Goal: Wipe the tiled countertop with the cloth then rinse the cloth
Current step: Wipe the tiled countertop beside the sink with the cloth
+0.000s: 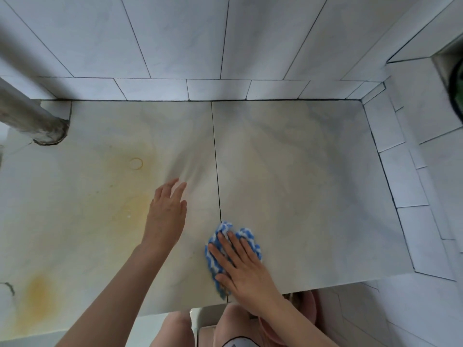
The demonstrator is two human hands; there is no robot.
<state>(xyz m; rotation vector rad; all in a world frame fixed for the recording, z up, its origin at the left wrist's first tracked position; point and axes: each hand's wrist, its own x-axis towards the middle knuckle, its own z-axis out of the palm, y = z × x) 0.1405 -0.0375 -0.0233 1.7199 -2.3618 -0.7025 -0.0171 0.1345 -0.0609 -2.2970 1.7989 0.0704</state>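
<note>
A blue and white striped cloth [225, 236] lies bunched on the tiled countertop [313, 184], on the grout line near the front edge. My right hand [243, 266] presses flat on the cloth with fingers spread, covering most of it. To its left, my left hand [166, 214] hovers or rests on the left tile, fingers apart and holding nothing. Yellow stains [130, 206] and a faint ring mark [136, 163] spread over the left tile.
A grey pipe [30, 118] meets the counter at the back left corner. White tiled walls [225, 46] bound the back and right sides. A pink basin [308, 306] shows below the front edge, beside my knees. A dark round object [457, 78] sits at far right.
</note>
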